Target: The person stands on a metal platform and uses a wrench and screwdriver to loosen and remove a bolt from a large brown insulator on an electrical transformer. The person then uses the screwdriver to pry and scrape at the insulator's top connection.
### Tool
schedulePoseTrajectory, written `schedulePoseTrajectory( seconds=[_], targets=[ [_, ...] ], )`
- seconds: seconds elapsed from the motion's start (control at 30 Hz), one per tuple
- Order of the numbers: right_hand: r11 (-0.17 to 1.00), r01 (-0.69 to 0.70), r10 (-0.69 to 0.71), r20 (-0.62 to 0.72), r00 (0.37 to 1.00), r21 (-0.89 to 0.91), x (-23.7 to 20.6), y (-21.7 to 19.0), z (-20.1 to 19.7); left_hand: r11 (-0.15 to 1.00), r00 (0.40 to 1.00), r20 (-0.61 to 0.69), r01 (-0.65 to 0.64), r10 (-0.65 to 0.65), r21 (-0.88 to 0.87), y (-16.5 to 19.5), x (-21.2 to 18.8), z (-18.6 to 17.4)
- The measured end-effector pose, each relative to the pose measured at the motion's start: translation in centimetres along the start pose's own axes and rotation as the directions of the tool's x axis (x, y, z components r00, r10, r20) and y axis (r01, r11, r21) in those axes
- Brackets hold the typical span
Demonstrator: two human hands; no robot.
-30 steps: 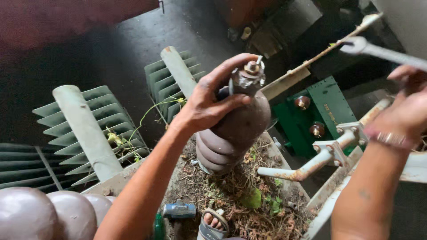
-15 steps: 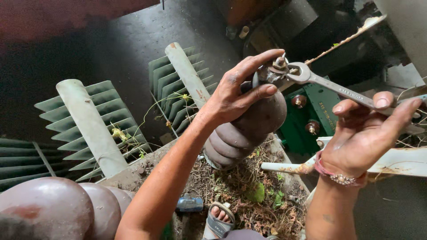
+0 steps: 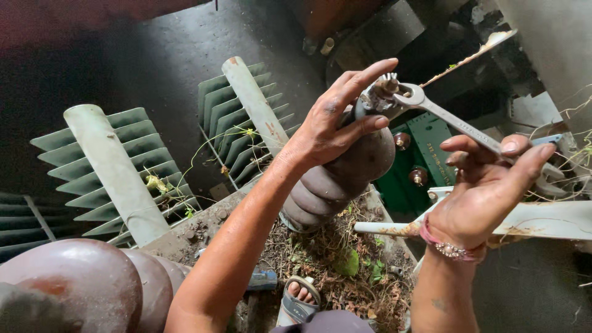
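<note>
Finned grey radiator panels (image 3: 111, 166), background. Brown ribbed insulator (image 3: 336, 179), centre, tilted, standing amid dry leaf litter (image 3: 333, 259). Left hand (image 3: 333, 123) clasping insulator top. Right hand (image 3: 487, 185) gripping wrench (image 3: 456, 123), its head on the top stud (image 3: 387, 83).

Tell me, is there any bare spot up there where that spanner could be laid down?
Hardly. The top around the brown insulator is littered with dry leaves and weeds, beside a sandalled foot. The barest patch is the grey edge between the finned radiators and the leaves. The left hand and the right hand with the spanner crowd the insulator's tip.
</note>
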State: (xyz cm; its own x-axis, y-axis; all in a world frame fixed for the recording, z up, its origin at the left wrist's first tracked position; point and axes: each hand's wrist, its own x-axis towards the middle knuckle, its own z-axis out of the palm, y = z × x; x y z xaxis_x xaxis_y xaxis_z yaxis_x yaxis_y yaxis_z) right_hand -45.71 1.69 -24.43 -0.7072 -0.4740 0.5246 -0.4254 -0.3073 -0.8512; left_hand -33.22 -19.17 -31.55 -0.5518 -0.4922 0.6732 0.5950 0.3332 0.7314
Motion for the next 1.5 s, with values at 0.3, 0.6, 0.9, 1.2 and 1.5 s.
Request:
schedulePoseTrajectory(
  seconds=[0.3, 0.6, 0.9, 1.2, 1.5],
  targets=[
    [0.990, 0.023, -0.016, 0.050, 0.999, -0.140, -0.6, 0.1, 1.4, 0.978, 0.989, 0.033, -0.149, 0.145, 0.146, -0.2, 1.7, -0.8],
    [0.884, -0.403, 0.367, 0.182, 0.912, 0.237, 10.5, 9.0, 1.4, 0.982, 0.987, 0.084, -0.144, 0.134, 0.124, -0.3, 2.5, -1.1],
    [0.856, -0.516, 0.505, 0.170, 0.846, 0.024, 21.8, 18.2, 8.5, 0.988, 0.988, -0.013, -0.151, 0.152, 0.045, -0.9, 2.1, -1.3],
    [0.937, 0.056, -0.097, 0.105, 0.990, 0.344, 16.9, 12.4, -9.1, 0.989, 0.998, 0.068, 0.000, 0.010, -0.147, 0.1, 5.6, -1.9],
    [0.946, 0.142, -0.113, -0.114, 0.987, 0.290, 2.9, 4.4, -7.2, 0.739, 0.933, 0.074, -0.325, 0.351, 0.591, 1.8, 6.7, -0.1]
  ],
)
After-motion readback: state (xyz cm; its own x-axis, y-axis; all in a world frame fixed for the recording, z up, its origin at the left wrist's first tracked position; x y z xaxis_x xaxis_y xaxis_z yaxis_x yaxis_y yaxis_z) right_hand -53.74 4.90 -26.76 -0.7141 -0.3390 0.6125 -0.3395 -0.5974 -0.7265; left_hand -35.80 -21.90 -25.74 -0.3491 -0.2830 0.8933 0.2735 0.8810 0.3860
